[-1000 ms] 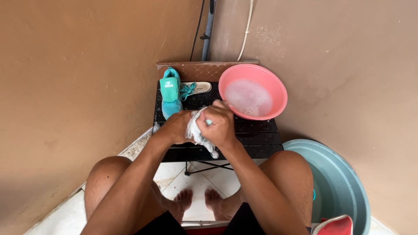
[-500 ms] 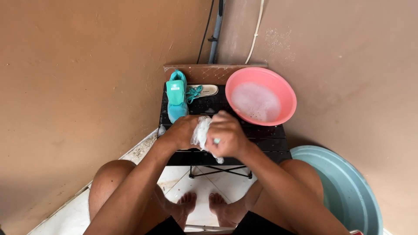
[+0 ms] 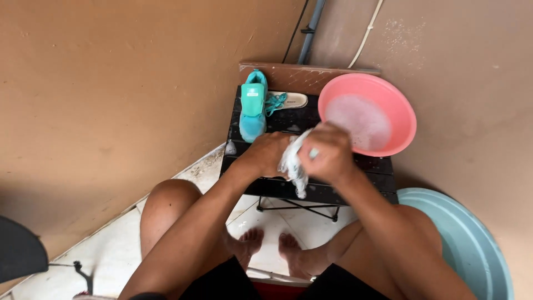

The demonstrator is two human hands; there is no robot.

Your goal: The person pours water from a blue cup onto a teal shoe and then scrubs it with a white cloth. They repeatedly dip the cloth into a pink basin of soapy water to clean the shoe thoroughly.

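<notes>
Both of my hands meet over a small black folding table. My left hand and my right hand are closed around a wet, soapy white item that hangs down between them; a small pale green piece shows by my right fingers. I cannot tell exactly what the white item is. A turquoise sneaker lies on the table just beyond my left hand, toe toward me, laces loose. A pink basin of sudsy water stands beyond my right hand.
A white insole lies by the sneaker, before a brown board leaning on the tan wall. A large pale blue tub sits on the floor at right. My bare feet rest on white tiles below the table. A dark object is at left.
My hands have kept working the white item in about the same place on the table. The view has shifted, so table, sneaker and basin sit further right in the picture.
</notes>
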